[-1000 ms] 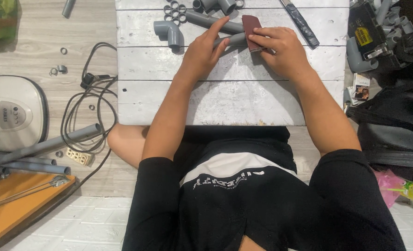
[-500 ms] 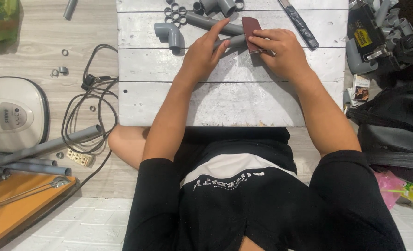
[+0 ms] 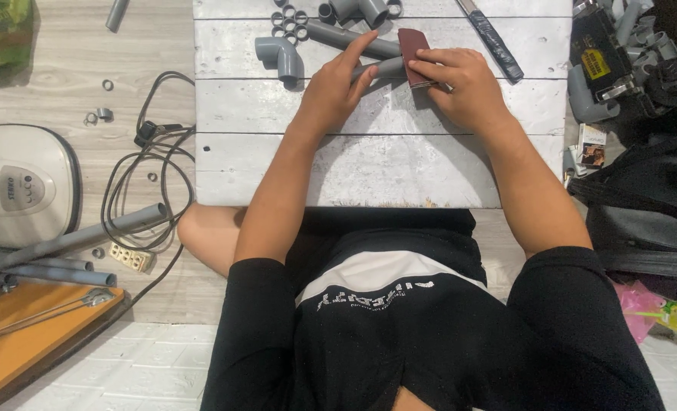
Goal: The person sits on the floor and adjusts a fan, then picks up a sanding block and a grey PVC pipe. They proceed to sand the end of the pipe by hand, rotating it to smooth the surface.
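Observation:
A short grey pipe piece (image 3: 388,68) lies on the white wooden board (image 3: 353,160), and my left hand (image 3: 334,91) grips its near end. My right hand (image 3: 460,84) holds a dark red sheet of sandpaper (image 3: 412,47) folded over the pipe's other end. Just beyond lie a longer grey pipe (image 3: 346,38), a grey elbow fitting (image 3: 281,57) and several small grey rings (image 3: 286,19).
A dark-handled tool (image 3: 490,38) lies at the board's far right. Black cables (image 3: 144,183), long grey pipes (image 3: 57,247), a white round appliance (image 3: 19,186) and an orange board (image 3: 19,342) are on the floor at left. Black bags and tools (image 3: 635,68) crowd the right.
Hardly anything differs: my right hand with the sandpaper has shifted very slightly along the pipe. My left hand keeps the same grip.

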